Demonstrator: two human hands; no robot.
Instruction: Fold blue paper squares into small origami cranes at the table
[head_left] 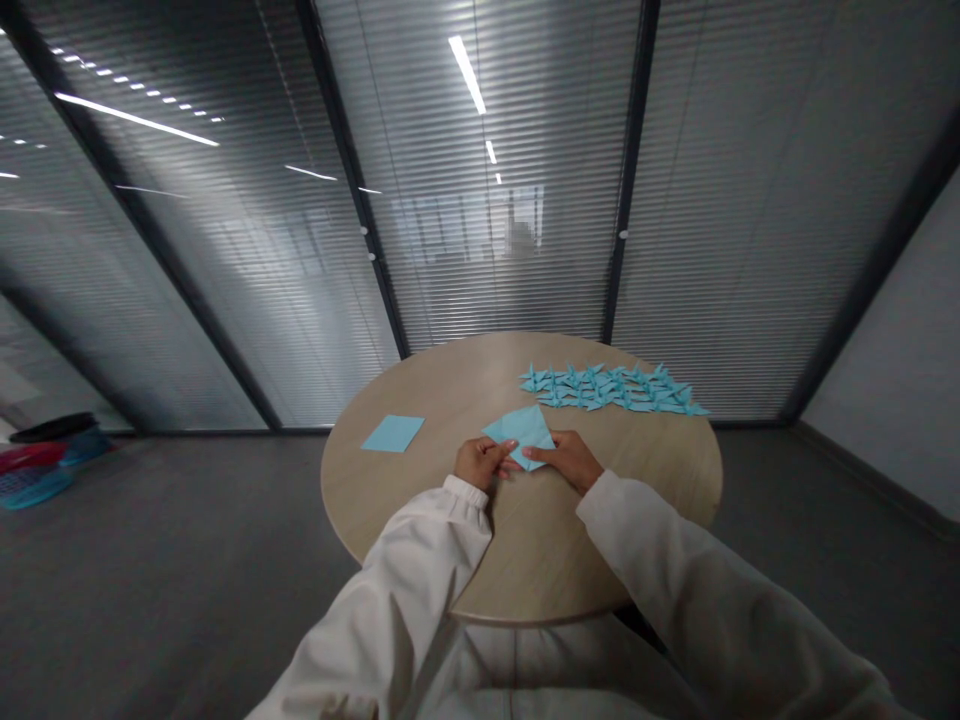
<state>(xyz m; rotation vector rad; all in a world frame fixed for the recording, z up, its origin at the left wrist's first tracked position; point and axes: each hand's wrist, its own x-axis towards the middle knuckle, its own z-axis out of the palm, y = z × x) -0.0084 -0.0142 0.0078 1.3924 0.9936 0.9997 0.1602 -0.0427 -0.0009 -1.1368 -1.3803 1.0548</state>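
Note:
A light blue sheet of origami paper (529, 428), partly folded with creases showing, is held above the middle of the round table. My left hand (481, 462) pinches its lower left edge between thumb and fingers. On the other side, my right hand (571, 460) grips the lower right edge, its thumb lying on top of the paper. Both hands are closed on the same sheet; the fingers beneath it are partly hidden. To the left lies a flat blue paper stack or sheet (393, 434); its thickness is unclear.
Several folded blue paper cranes (611, 388) stand in rows at the table's back right. The round wooden table (420, 375) stands close to a glass wall with blinds (510, 270). Baskets, one of them blue (34, 488), rest on the floor at far left.

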